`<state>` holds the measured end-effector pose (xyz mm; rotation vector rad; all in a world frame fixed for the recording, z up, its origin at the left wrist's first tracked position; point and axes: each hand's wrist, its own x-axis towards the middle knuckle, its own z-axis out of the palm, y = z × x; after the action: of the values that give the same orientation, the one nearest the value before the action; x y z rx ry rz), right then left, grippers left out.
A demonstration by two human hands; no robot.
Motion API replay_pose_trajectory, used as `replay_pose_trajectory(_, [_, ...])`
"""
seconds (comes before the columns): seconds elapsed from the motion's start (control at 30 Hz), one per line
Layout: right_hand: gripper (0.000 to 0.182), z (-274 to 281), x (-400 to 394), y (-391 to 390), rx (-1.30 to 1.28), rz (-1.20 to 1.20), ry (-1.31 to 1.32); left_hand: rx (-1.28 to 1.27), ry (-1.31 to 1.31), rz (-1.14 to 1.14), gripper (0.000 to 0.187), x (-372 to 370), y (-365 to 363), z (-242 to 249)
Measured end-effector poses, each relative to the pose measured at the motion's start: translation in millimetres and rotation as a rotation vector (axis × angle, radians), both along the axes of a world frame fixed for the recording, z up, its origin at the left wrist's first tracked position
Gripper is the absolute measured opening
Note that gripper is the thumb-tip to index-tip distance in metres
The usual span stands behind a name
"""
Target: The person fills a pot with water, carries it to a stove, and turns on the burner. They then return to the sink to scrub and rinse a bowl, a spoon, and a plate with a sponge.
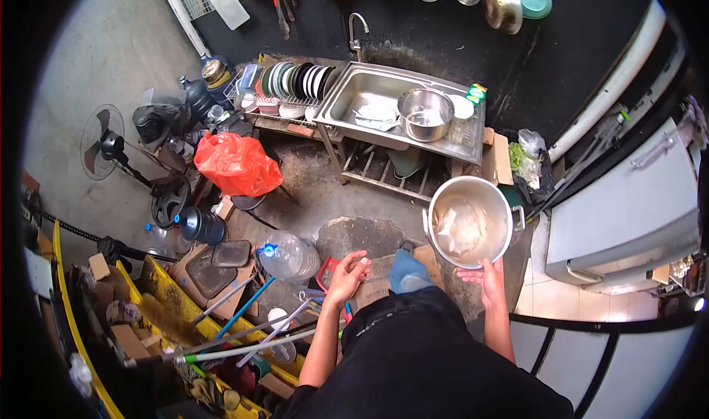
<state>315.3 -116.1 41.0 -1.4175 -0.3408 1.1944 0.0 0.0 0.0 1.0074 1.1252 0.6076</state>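
Note:
A large metal pot with a side handle is in front of me at right, its mouth facing up towards me. Pale, whitish contents lie at its bottom; I cannot make out what they are. My right hand is at the pot's near rim, with the thumb at the edge and the fingers beneath. To the left, my left hand is in the air in front of my body. Its fingers are loosely bent and apart, holding nothing I can see. Nearest to it is a clear plastic water jug with a blue cap.
Ahead stands a steel sink holding a shiny pot. Left of it, a rack carries several plates. A red plastic bag rests on a stool. Poles and brooms lean at lower left; a white fridge-like cabinet stands right.

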Motion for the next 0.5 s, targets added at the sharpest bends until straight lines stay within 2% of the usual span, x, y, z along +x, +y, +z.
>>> replay_pose_trajectory(0.07, [0.050,21,1,9,0.002,-0.021,-0.044,-0.055,-0.028,0.090,0.035,-3,-9,-1])
replay_pose_trajectory(0.1, [0.050,6,30,110,-0.016,-0.023,-0.017,-0.072,0.000,0.088,0.035,22,81,-20])
replay_pose_trajectory(0.2, [0.043,31,59,198,0.089,0.027,-0.097,-0.126,-0.038,0.272,0.033,43,144,-17])
replay_pose_trajectory(0.33, [0.044,66,85,283,0.112,0.038,-0.139,-0.076,-0.040,0.244,0.033,59,236,-19])
replay_pose_trajectory(0.5, [0.043,83,99,365,0.125,-0.044,-0.193,-0.107,-0.061,0.196,0.032,87,384,-32])
